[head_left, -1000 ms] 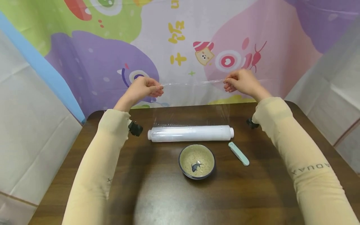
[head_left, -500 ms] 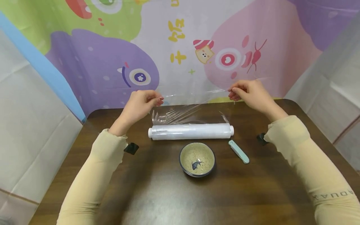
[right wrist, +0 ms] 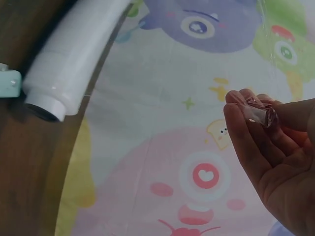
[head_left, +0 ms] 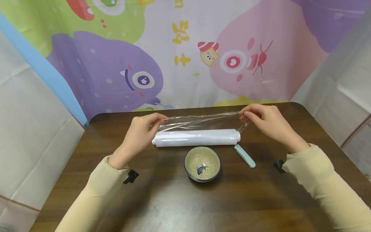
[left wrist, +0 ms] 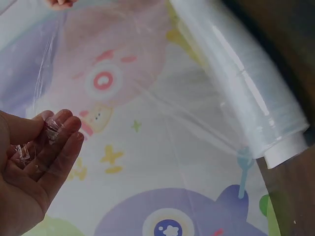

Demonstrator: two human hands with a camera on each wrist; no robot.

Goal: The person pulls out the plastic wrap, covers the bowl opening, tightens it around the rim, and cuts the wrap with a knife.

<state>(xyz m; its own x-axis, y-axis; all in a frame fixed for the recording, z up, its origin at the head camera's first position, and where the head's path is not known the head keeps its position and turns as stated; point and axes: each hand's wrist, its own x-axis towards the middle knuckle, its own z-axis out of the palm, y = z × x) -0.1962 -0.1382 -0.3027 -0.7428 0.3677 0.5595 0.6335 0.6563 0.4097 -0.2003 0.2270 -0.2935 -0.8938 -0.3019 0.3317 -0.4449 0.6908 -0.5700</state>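
Observation:
My left hand pinches one corner of a clear sheet of cling film between thumb and fingers. The opposite corner is pinched by my right hand. Still joined to its roll, the film spans the gap between both hands just behind and above it, wrinkled and partly slack. Bunched film shows at the left fingertips in the left wrist view, and a crumpled bit at the right ones in the right wrist view. A speckled bowl with a blue rim and a painted fish stands in front of the roll.
A mint-green folding knife lies closed to the right of the bowl, close to the roll's right end. Everything stands on a dark wooden table. Behind its far edge hangs a cartoon-printed cloth.
Both hands have come down and nearer to the body, from in front of the cloth to just above the roll. The film between them has sunk and creased. Roll, bowl and knife stay put.

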